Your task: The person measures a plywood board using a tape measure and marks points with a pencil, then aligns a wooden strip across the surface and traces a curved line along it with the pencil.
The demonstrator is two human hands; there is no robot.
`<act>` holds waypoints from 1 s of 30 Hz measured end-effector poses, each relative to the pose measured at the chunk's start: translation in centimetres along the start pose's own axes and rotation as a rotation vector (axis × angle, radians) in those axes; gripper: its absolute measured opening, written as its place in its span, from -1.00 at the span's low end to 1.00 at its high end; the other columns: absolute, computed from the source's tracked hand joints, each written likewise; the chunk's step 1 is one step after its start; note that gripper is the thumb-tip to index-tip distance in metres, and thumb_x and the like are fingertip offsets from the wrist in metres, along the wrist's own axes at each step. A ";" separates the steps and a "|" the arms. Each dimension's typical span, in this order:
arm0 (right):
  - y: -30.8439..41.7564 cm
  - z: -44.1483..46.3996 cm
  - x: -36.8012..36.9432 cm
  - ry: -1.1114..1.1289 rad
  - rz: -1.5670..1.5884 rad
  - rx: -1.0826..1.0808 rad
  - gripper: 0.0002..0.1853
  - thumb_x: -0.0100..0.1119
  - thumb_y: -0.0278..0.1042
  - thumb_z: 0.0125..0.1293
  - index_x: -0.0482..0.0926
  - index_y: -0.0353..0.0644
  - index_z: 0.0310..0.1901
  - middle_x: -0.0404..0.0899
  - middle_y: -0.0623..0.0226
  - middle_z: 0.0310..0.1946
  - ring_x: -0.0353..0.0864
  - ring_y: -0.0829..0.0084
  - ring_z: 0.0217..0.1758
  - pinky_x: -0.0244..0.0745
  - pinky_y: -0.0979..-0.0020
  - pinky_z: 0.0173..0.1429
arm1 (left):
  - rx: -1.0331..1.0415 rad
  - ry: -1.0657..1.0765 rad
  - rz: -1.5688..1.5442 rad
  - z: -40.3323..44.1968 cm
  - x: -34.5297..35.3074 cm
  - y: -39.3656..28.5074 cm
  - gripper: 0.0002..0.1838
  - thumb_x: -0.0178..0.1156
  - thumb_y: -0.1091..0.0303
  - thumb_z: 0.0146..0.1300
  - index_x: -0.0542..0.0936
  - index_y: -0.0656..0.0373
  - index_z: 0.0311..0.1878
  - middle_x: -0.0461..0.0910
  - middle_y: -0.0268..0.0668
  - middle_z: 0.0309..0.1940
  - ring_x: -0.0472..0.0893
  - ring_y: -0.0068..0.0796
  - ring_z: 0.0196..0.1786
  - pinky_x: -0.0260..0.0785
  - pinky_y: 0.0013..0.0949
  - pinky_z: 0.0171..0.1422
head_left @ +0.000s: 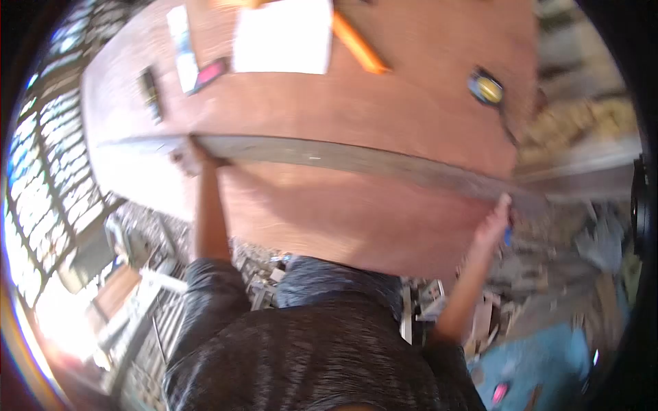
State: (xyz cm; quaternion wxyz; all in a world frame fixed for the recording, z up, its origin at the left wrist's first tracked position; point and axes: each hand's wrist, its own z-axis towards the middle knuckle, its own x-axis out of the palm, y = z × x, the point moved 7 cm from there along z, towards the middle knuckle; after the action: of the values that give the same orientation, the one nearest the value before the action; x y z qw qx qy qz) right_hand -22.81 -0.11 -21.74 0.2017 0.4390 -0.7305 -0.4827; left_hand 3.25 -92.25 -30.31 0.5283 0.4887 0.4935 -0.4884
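A long grey straightedge lies across a large reddish-brown plywood sheet. My left hand presses on the straightedge's left part, its thumb and fingers spread, blurred by motion. Toward the other end, my right hand is closed at the sheet's right edge, close to the straightedge. A small blue item pokes out from under that hand; its kind is too blurred to tell.
Beyond the straightedge lie a white paper sheet, an orange strip, a yellow-and-black tape measure, a pink-and-black item and a dark slim tool. Scraps litter the ground. A barred window is at left.
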 end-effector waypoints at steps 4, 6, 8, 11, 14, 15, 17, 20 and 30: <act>-1.0 2.0 -2.0 0.008 -0.070 0.111 -0.33 0.29 -0.05 0.51 0.44 -0.40 0.43 0.39 0.08 0.50 0.34 0.32 0.56 0.18 0.23 0.63 | -0.182 -0.114 -0.723 -8.6 -9.4 -4.1 -0.01 0.47 -0.25 0.04 0.41 0.05 0.49 0.70 -0.01 0.14 0.67 0.02 0.16 0.48 0.06 0.28; 1.0 0.9 -0.9 -0.049 -0.152 0.136 -0.16 0.33 0.04 0.46 0.29 -0.41 0.53 0.16 0.01 0.63 0.13 0.22 0.68 0.00 0.18 0.71 | -0.285 -0.125 -0.711 -9.8 -11.3 -4.7 -0.05 0.59 -0.09 -0.02 0.48 0.16 0.41 0.74 -0.05 0.05 0.71 -0.09 0.07 0.52 -0.08 0.27; 1.6 0.6 -0.4 -0.032 -0.215 0.112 -0.09 0.35 0.07 0.43 0.22 -0.40 0.57 0.02 -0.03 0.69 -0.01 0.16 0.74 -0.10 0.16 0.74 | -0.358 -0.099 -0.647 -10.0 -11.5 -4.6 -0.06 0.59 -0.10 -0.01 0.48 0.10 0.42 0.72 -0.05 0.08 0.70 -0.05 0.11 0.47 -0.07 0.33; 1.9 1.5 -0.6 0.053 -0.156 0.039 -0.13 0.36 0.05 0.43 0.26 -0.38 0.54 -0.02 -0.07 0.70 -0.11 0.17 0.78 -0.15 0.21 0.73 | -0.266 -0.151 -0.758 -9.9 -11.5 -4.7 -0.06 0.51 -0.09 0.04 0.42 0.14 0.45 0.61 -0.05 0.21 0.60 0.00 0.27 0.31 0.02 0.46; 1.5 3.8 -2.4 -0.092 -0.199 0.023 -0.25 0.39 0.05 0.42 0.37 -0.32 0.42 0.23 0.06 0.49 0.04 0.38 0.35 -0.02 0.39 0.32 | -0.265 -0.151 -0.781 -10.0 -12.6 -5.0 -0.07 0.52 -0.04 0.05 0.40 0.22 0.43 0.55 -0.12 0.23 0.58 -0.12 0.27 0.22 0.00 0.49; 1.8 3.7 -2.3 -0.122 -0.198 0.000 -0.33 0.40 0.05 0.42 0.45 -0.26 0.34 0.42 0.19 0.29 0.15 0.58 -0.07 0.05 0.52 -0.07 | -0.253 -0.131 -0.817 -9.9 -12.5 -5.0 -0.05 0.52 -0.03 0.05 0.38 0.22 0.45 0.53 -0.09 0.26 0.55 -0.11 0.31 0.18 0.04 0.50; 2.4 3.2 -1.8 -0.078 -0.216 -0.006 -0.39 0.42 0.07 0.40 0.51 -0.19 0.28 0.59 0.32 0.10 0.25 0.79 -0.49 0.10 0.66 -0.48 | -0.222 -0.119 -0.858 -9.1 -12.3 -4.7 -0.01 0.52 -0.03 0.05 0.32 0.22 0.49 0.48 -0.04 0.30 0.48 -0.07 0.38 0.12 0.11 0.53; 3.0 2.3 -1.3 0.034 -0.262 0.035 -0.36 0.41 0.09 0.41 0.49 -0.20 0.30 0.52 0.27 0.23 0.32 0.79 -0.41 0.15 0.67 -0.44 | -0.184 -0.155 -0.798 -7.7 -12.0 -4.4 0.09 0.52 -0.04 0.02 0.22 0.24 0.54 0.41 0.01 0.36 0.37 0.01 0.46 0.04 0.17 0.56; 4.0 1.2 -0.1 -0.055 -0.280 -0.005 -0.60 0.41 0.05 0.42 0.57 -0.09 0.00 0.52 0.54 -0.23 0.28 0.77 -0.46 0.00 0.66 -0.52 | -0.083 -0.274 -0.788 -3.9 -12.7 -3.6 0.22 0.65 0.11 -0.10 0.16 0.38 0.56 0.61 -0.04 0.16 0.66 -0.15 0.14 0.47 -0.11 0.35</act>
State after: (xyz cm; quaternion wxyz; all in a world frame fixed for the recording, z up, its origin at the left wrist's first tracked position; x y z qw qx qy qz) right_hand -25.36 1.15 -18.76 0.1134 0.5228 -0.6659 -0.5200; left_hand -0.99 -88.10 -17.89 0.3812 0.1714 0.5871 -0.6933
